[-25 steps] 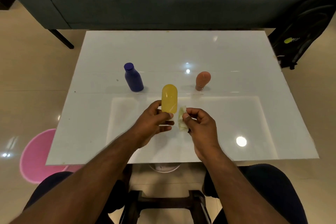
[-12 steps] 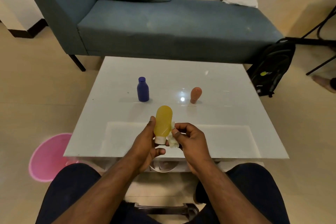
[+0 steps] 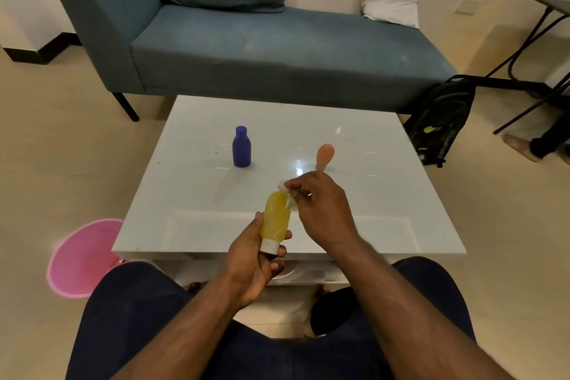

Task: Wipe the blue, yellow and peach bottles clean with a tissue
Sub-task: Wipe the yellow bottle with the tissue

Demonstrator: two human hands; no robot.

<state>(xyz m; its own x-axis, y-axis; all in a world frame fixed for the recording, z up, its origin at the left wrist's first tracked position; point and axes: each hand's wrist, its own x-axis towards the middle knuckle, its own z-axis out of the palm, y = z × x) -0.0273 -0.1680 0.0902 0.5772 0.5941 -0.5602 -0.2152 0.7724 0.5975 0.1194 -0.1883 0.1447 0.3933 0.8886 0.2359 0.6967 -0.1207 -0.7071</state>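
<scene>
While your left hand [image 3: 246,259] grips the yellow bottle [image 3: 275,219] near its white cap [image 3: 269,246], cap toward you, above the tabletop's [image 3: 354,219] near edge, your right hand [image 3: 320,203] pinches the tissue [image 3: 290,199] against its rounded far end. Turn the bottle with the left grip and drag the tissue down toward the cap. Blue bottle [image 3: 241,147] and peach bottle [image 3: 324,156] stand upright further back, well apart.

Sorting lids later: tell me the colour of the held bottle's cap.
White, on the yellow bottle in the head view.
</scene>
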